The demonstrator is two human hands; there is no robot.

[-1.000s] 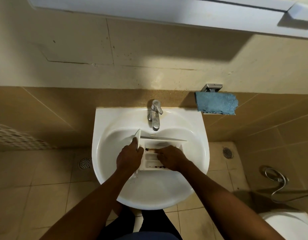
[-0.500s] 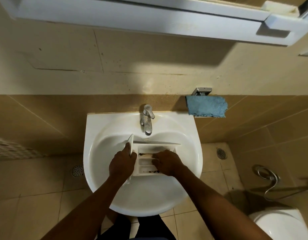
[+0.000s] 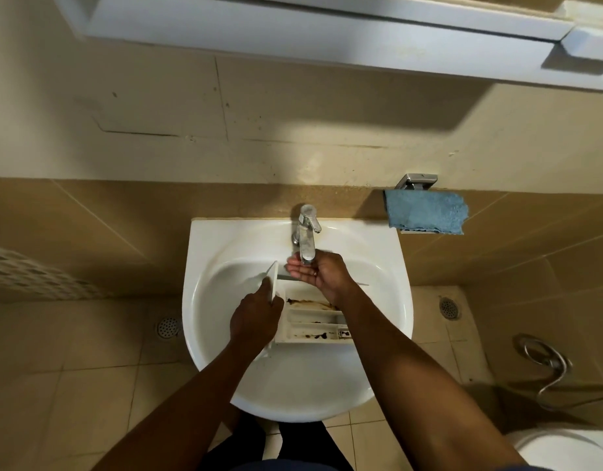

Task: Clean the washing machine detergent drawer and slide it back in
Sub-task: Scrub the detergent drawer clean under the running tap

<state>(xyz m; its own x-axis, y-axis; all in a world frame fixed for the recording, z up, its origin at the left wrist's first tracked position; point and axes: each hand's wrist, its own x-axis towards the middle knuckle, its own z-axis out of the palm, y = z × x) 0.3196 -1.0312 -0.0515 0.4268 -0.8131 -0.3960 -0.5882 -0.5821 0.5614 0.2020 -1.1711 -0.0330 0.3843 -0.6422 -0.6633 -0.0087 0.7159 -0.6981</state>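
Observation:
The white detergent drawer lies in the white basin, with its compartments facing up and streaked with brown and black grime. My left hand grips the drawer's front panel at its left end, with the thumb on the panel's edge. My right hand is lifted off the drawer and sits cupped, palm up, directly under the chrome tap's spout. No running water can be made out.
A blue cloth hangs on a metal holder on the wall right of the basin. A white shelf runs overhead. Floor drains lie on both sides of the basin; a hose and a toilet edge are at the lower right.
My right hand left the drawer's compartments and rose to under the tap spout. My left hand keeps its hold on the front panel. The camera has shifted slightly.

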